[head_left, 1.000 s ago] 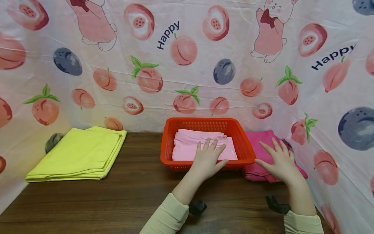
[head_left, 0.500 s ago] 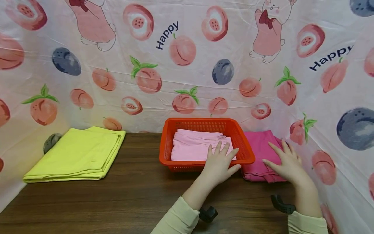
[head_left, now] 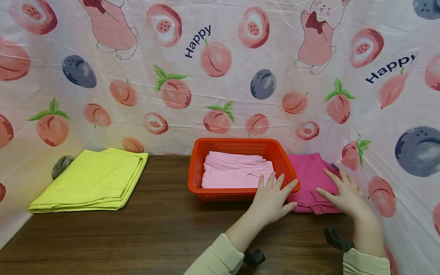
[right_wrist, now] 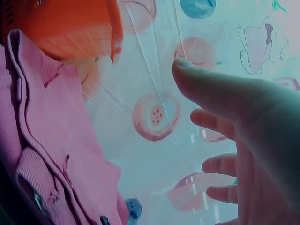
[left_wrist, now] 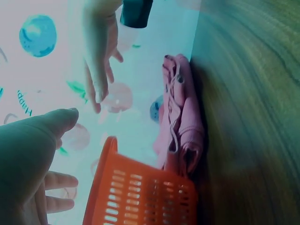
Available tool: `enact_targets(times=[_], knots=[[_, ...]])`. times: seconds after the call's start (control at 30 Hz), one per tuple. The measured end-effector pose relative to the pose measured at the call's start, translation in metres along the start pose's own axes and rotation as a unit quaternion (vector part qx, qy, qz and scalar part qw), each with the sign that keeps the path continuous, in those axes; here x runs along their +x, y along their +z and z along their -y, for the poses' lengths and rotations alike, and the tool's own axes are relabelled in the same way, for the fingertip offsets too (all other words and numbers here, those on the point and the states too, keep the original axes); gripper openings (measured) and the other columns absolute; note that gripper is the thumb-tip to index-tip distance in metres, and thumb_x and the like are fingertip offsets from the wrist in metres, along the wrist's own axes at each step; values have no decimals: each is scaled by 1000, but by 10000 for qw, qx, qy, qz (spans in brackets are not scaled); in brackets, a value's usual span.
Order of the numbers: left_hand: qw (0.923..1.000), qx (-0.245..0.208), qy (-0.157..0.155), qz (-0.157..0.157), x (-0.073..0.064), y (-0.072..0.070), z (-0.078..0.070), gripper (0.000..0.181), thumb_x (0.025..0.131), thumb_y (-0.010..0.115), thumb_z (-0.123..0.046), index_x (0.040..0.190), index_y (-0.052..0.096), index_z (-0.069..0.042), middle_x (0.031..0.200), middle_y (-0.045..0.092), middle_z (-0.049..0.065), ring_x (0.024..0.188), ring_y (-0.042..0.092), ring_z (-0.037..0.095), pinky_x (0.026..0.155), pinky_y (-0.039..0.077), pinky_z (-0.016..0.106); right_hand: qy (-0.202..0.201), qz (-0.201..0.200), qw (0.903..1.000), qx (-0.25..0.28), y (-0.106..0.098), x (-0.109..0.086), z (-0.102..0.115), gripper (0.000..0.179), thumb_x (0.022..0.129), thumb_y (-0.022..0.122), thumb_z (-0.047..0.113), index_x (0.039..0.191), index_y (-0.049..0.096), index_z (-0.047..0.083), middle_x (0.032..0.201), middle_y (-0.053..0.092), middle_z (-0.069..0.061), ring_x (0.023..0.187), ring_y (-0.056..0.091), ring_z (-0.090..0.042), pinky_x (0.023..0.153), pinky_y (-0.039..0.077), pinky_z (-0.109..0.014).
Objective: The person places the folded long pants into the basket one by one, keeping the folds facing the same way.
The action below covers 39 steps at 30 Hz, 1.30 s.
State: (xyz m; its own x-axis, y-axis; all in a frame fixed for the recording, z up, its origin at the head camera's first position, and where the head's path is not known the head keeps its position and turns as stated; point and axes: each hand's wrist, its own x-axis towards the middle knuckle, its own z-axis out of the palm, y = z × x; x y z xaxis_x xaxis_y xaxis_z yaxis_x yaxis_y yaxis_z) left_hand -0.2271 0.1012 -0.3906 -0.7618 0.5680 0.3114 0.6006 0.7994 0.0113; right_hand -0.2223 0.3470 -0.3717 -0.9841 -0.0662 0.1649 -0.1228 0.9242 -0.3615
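Note:
My left hand point(head_left: 273, 202), fingers spread, overlaps the front right corner of the red plastic basket point(head_left: 199, 189) in the head view. Inside the basket lies a folded light pink cloth point(head_left: 233, 170). Over the right side of a folded hot pink garment point(head_left: 309, 175) hovers my right hand point(head_left: 348, 198), its fingers extended and holding nothing. The left wrist view has that garment point(left_wrist: 180, 117) lying folded on the table, apart from both hands. From the right wrist, the garment point(right_wrist: 65, 126) shows its stacked layers and a button, below and beside the hand.
A folded yellow cloth point(head_left: 93, 179) lies on the left of the dark wooden table point(head_left: 137, 240). Fruit-printed sheeting point(head_left: 192, 88) hangs behind and along both sides. The basket stands close against the hot pink garment.
Both hands have moved to the right, the left from over the light pink cloth to the basket's front right corner. The basket and cloths have stayed in place.

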Motion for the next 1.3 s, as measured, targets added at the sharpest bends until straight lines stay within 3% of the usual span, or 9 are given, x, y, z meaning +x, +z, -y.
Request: enact_targets(times=[0.43, 0.93, 1.1, 1.3], knots=[[9976, 475, 503, 59, 0, 3, -21, 63, 92, 45, -62, 149, 30, -40, 145, 43, 1, 136, 31, 26, 109, 25, 49, 230, 201, 9995, 101, -1, -8, -22, 84, 90, 55, 54, 148, 25, 1, 145, 9, -42, 130, 2, -62, 89, 7, -81], [9906, 10, 1363, -89, -4, 14, -38, 59, 94, 50, -54, 148, 38, -33, 139, 48, 3, 130, 40, 22, 108, 29, 32, 471, 613, 9966, 288, 6, -9, -43, 84, 91, 57, 49, 148, 22, -2, 141, 8, -47, 123, 12, -68, 86, 15, -81], [9877, -97, 1543, -226, -3, 21, -42, 58, 93, 54, -51, 146, 41, -31, 124, 56, -1, 114, 50, 13, 99, 38, 26, 495, 602, 9966, 256, 10, -8, -52, 83, 92, 55, 48, 147, 22, -4, 139, 9, -49, 121, 17, -69, 87, 20, -80], [9899, -268, 1388, -58, -1, 29, -46, 57, 93, 55, -51, 146, 41, -35, 110, 58, -7, 97, 52, 8, 82, 44, 21, 552, 601, 9951, 560, 13, -8, -59, 81, 94, 54, 45, 146, 20, -7, 138, 10, -50, 122, 17, -67, 89, 21, -78]])
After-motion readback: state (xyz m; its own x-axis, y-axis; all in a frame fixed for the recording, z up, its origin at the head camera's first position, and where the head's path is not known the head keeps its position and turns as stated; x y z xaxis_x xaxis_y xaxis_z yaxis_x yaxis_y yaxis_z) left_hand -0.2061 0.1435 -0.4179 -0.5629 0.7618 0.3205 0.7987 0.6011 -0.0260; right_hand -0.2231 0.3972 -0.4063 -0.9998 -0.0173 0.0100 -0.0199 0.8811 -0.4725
